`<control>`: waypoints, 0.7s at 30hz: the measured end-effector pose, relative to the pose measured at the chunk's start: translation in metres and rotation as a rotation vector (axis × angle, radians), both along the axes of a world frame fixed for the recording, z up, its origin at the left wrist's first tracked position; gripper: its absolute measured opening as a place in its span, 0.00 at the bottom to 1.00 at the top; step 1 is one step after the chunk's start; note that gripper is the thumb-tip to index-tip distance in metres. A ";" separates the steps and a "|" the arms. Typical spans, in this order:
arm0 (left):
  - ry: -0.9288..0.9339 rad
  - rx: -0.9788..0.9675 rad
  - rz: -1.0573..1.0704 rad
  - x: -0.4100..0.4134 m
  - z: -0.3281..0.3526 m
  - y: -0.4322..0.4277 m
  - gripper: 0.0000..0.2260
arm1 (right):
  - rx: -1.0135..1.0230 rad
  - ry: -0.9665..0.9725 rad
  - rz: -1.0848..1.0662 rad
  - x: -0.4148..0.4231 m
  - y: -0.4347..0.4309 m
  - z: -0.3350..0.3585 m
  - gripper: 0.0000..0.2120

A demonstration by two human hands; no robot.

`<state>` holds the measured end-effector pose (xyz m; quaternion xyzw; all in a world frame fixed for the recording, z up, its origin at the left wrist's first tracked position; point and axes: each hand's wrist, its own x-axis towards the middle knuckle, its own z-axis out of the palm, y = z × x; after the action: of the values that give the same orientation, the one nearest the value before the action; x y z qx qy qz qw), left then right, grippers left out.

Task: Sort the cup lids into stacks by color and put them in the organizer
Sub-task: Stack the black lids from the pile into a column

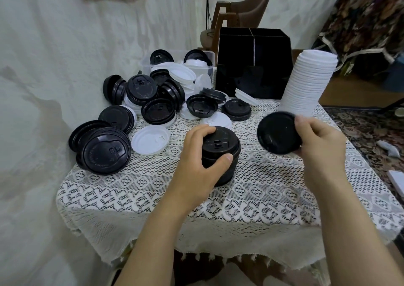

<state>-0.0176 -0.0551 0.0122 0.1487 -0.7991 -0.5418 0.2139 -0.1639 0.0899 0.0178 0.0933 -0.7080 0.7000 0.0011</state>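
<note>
My left hand (197,161) grips a short stack of black lids (223,152) standing on the lace tablecloth at the table's middle. To its right, my right hand (317,139) holds a single black lid (277,135) tilted up, a little above the cloth. A tall leaning stack of white lids (306,84) stands just behind that hand. The black organizer (253,67) with its dividers sits at the back of the table. A loose pile of black and white lids (153,97) covers the left and back-left part of the table.
A clear plastic tub (147,64) holding more lids sits at the back left, beside the organizer. The lace-covered table (251,198) is small, its right edge falling to a patterned carpet. A curtain hangs close on the left; a chair stands behind.
</note>
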 end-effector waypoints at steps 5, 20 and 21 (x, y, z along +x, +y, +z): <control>-0.002 0.004 0.003 0.000 -0.001 0.000 0.18 | 0.198 -0.213 0.185 0.002 -0.002 -0.010 0.13; -0.013 0.010 0.004 0.001 -0.001 -0.001 0.18 | 0.823 0.092 0.497 0.010 0.003 -0.009 0.39; -0.013 0.008 0.003 0.001 -0.001 -0.001 0.18 | 0.801 0.117 0.480 0.010 0.003 -0.009 0.36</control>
<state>-0.0163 -0.0557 0.0112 0.1544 -0.7980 -0.5437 0.2091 -0.1537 0.0930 0.0084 0.2869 -0.8796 0.3455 -0.1571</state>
